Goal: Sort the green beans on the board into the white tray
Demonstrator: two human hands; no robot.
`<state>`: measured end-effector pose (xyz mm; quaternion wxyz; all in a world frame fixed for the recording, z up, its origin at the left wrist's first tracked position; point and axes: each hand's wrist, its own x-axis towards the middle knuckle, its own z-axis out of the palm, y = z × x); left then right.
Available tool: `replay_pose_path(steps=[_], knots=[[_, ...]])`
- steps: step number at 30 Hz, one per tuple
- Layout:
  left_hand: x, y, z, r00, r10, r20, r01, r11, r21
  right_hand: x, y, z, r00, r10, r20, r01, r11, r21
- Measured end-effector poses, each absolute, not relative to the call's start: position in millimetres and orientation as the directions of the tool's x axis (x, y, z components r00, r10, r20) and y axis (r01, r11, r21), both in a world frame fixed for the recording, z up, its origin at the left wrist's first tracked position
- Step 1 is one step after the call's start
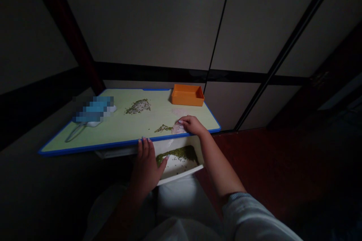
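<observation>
A pale green table [118, 130] with a blue edge carries two patches of small green beans: a larger pile [138, 106] toward the back and a smaller scatter [163, 128] near the front. My right hand [191, 124] lies palm down on the tabletop, fingers curled over a whitish heap [177, 129] beside the smaller scatter. My left hand [147, 165] grips the rim of a white tray [181, 173] held under the table's front edge; its fingers reach up to the blue edge, the thumb inside the tray. Green beans [179, 154] lie in the tray.
An orange open box [187, 95] stands at the table's back right corner. A blurred blue-and-white object [94, 111] with a thin handle [74, 133] lies on the left. Dark wall panels rise behind; red floor lies to the right. My lap is below the tray.
</observation>
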<state>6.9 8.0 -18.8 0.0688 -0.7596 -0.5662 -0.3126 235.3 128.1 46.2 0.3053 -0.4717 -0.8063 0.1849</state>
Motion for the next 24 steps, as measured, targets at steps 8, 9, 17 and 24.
replay_pose_path(steps=[8,9,17,24], knots=[[6.5,7.4,-17.7,0.166,0.824,0.542,0.904,-0.347,0.251,240.7,134.9,40.3,-0.206,0.916,0.345,0.614,0.395,-0.684],[6.5,7.2,-17.5,0.164,0.826,0.539,0.901,-0.348,0.259,241.8,135.7,39.9,-0.174,0.92,0.352,0.637,0.378,-0.672],[6.8,6.7,-16.1,0.147,0.843,0.517,0.893,-0.338,0.297,242.4,133.9,41.6,-0.171,0.934,0.314,0.754,0.329,-0.569],[7.7,5.9,-15.9,0.145,0.84,0.523,0.892,-0.34,0.298,238.5,130.6,45.6,-0.159,0.938,0.309,0.827,0.298,-0.477]])
